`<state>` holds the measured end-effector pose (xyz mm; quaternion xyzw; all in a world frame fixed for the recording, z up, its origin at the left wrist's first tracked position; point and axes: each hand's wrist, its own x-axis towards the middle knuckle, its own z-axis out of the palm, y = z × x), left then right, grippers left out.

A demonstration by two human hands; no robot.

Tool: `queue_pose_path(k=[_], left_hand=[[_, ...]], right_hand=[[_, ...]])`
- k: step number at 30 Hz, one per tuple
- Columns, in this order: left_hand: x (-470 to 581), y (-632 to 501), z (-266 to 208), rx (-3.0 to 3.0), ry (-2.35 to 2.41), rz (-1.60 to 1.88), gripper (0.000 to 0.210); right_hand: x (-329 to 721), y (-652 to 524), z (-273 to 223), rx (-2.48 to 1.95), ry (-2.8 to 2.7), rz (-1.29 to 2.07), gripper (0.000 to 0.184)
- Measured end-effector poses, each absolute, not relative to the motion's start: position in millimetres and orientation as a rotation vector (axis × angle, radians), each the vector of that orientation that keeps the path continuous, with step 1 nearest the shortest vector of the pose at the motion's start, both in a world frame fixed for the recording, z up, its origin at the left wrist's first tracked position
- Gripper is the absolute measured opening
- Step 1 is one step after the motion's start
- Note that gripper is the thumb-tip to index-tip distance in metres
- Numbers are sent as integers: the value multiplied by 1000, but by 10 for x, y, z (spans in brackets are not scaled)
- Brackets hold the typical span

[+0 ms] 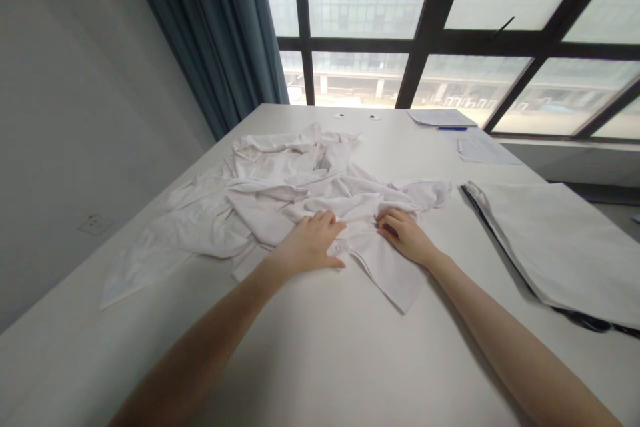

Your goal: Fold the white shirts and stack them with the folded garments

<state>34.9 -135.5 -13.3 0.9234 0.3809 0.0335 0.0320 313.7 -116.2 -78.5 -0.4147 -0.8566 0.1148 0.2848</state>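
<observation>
Mid-table, slightly left: white garment (277, 197), crumpled, spread in loose folds; one piece or several, cannot tell.
Garment near edge: flat pointed flap (393, 273) lies toward the near side, below the right hand; small button-like spot beside the left thumb.
Left hand (313, 240): on the near edge of the garment, fingers bent over the cloth, thumb spread apart; grip open.
Right hand (404, 233): on the garment, to the right of the left hand, fingertips curled at a fold; whether the grip pinches the cloth, cannot tell.
Hands: apart, cloth between them.
Table (320, 353): white, bare strip on the near side.
Right side: folded white cloth (560, 240), apart from the garment, dark item (583, 318) showing under its near and left edges.
Far right: paper (437, 117), blue pen (453, 128) at its near edge, pale sheet (485, 151) nearer.
Far edge: two small white pieces with dark spots (357, 117), side by side.
Far left: blue curtain (215, 27) beside the window (370, 13).
Left wall: socket (95, 223), blurred.
</observation>
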Motion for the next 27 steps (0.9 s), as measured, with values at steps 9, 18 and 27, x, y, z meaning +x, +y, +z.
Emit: queue_pose_path(k=[9,18,27], left_hand=[[411,-1331,-168,2870,1131,-52,30],[-104,-939,163,2292,1500,593,31],[-1207,-531,285,1233,1975,1581,31]], right_hand=[[3140,-1171,-784,-1106,-2298,302,12],[3135,-1167,-774,-1102,-2287,318,12],[3127,-1178,-761,-1116,-2285,318,11]])
